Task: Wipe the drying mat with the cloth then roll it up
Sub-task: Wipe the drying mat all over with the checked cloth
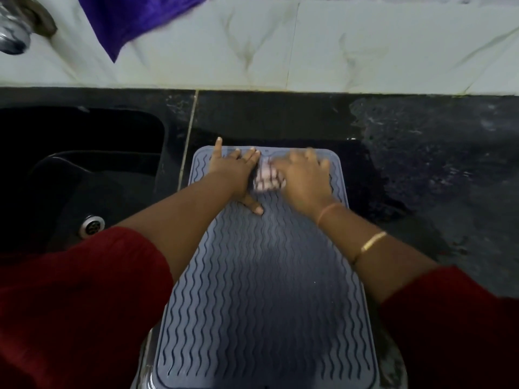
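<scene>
1. We see the gray drying mat (261, 290) lying flat on the black counter (435, 164), just beside the sink (84, 164). Its near end sticks out over the counter's edge.
2. The left hand (238, 172) rests on the far left part of the mat. Its fingers (217, 147) are straight and spread out. They hold nothing. We think this hand keeps the mat from sliding.
3. The right hand (304, 178) is on the small pink checked cloth (265, 176) at the far end of the mat. Its fingers (311, 157) are bent over the cloth and hold it. This hand looks blurry, so we think it is rubbing.
4. So we think the wiping is going on now, at the far end. We cannot tell how much of the mat is clean.
5. The mat is not rolled at all. After the wiping, we must put the cloth down and roll the mat up.
</scene>
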The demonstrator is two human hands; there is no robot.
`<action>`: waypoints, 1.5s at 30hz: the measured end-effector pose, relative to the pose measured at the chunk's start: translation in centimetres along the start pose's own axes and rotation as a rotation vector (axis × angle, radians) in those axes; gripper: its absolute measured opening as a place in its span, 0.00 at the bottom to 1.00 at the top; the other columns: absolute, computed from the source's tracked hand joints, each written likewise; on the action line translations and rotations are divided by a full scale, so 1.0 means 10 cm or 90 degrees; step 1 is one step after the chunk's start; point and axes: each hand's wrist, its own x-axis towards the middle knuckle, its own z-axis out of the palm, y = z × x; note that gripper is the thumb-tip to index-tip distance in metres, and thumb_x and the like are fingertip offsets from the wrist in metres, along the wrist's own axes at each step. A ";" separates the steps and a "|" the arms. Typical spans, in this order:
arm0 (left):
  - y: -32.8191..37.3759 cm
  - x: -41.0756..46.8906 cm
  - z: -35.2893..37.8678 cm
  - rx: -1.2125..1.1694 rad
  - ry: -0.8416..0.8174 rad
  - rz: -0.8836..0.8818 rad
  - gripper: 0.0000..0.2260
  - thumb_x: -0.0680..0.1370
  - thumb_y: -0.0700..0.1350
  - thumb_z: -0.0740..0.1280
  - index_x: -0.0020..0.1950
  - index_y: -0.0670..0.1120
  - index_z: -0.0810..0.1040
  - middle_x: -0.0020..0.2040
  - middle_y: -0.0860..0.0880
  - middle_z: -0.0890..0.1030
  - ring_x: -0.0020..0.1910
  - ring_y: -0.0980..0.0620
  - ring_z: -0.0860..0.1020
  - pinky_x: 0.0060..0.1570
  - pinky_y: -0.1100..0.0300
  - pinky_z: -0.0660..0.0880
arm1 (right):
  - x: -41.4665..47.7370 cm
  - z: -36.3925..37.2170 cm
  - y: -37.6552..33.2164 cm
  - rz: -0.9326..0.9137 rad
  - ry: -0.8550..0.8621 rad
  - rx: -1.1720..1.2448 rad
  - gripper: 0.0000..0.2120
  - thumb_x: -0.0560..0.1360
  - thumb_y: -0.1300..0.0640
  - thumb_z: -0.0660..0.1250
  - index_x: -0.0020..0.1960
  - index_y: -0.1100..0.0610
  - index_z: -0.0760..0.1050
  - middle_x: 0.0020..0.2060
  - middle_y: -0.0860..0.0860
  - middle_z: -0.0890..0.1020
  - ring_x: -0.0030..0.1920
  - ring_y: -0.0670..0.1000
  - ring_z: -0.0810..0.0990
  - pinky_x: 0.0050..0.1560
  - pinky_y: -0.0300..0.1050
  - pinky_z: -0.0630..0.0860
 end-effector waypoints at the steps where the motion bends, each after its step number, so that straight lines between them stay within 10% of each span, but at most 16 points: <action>1: 0.00 0.02 -0.01 -0.006 -0.003 0.002 0.60 0.58 0.76 0.65 0.77 0.49 0.38 0.78 0.49 0.46 0.77 0.47 0.47 0.68 0.37 0.32 | 0.17 -0.02 0.03 0.028 -0.004 0.015 0.21 0.72 0.59 0.64 0.64 0.46 0.71 0.59 0.53 0.74 0.61 0.60 0.67 0.57 0.58 0.64; 13: -0.05 0.05 0.02 0.023 0.034 0.002 0.56 0.63 0.73 0.64 0.77 0.49 0.37 0.78 0.50 0.44 0.77 0.48 0.48 0.67 0.35 0.34 | -0.69 0.03 -0.09 -0.024 -0.052 0.035 0.22 0.70 0.60 0.65 0.61 0.44 0.73 0.55 0.50 0.75 0.60 0.57 0.67 0.54 0.53 0.61; 18: -0.06 0.07 0.04 0.006 0.034 0.006 0.56 0.62 0.75 0.62 0.77 0.50 0.37 0.78 0.51 0.44 0.77 0.48 0.47 0.69 0.33 0.35 | -0.25 -0.20 0.00 0.005 -0.128 0.130 0.08 0.69 0.59 0.66 0.45 0.47 0.76 0.46 0.51 0.78 0.55 0.59 0.74 0.57 0.58 0.71; 24: -0.12 0.14 0.07 -0.032 0.045 0.012 0.59 0.57 0.79 0.59 0.77 0.52 0.39 0.78 0.52 0.45 0.77 0.49 0.48 0.67 0.34 0.33 | 0.24 -0.15 -0.06 0.086 -0.130 0.066 0.17 0.72 0.60 0.65 0.59 0.49 0.74 0.59 0.55 0.75 0.65 0.60 0.68 0.62 0.68 0.66; 33: -0.12 0.02 0.04 -0.011 0.070 0.013 0.57 0.59 0.79 0.57 0.77 0.50 0.40 0.78 0.50 0.47 0.77 0.47 0.50 0.67 0.33 0.32 | -0.75 -0.36 -0.09 -0.004 -0.364 0.187 0.07 0.67 0.66 0.68 0.45 0.64 0.80 0.43 0.61 0.82 0.45 0.59 0.79 0.47 0.54 0.78; 39: 0.09 -0.20 0.32 -0.202 0.101 -0.044 0.40 0.73 0.66 0.60 0.76 0.58 0.41 0.78 0.47 0.42 0.77 0.42 0.44 0.66 0.30 0.36 | -0.50 -0.37 -0.17 0.094 -0.157 0.230 0.04 0.71 0.63 0.67 0.46 0.60 0.77 0.45 0.59 0.81 0.46 0.59 0.80 0.48 0.54 0.79; 45: 0.28 -0.32 0.52 -0.398 0.060 -0.135 0.29 0.78 0.63 0.52 0.75 0.62 0.41 0.77 0.50 0.36 0.75 0.43 0.34 0.60 0.27 0.32 | -1.04 -0.18 -0.36 0.080 -0.183 0.107 0.14 0.69 0.64 0.65 0.54 0.55 0.77 0.52 0.57 0.77 0.58 0.61 0.73 0.59 0.61 0.72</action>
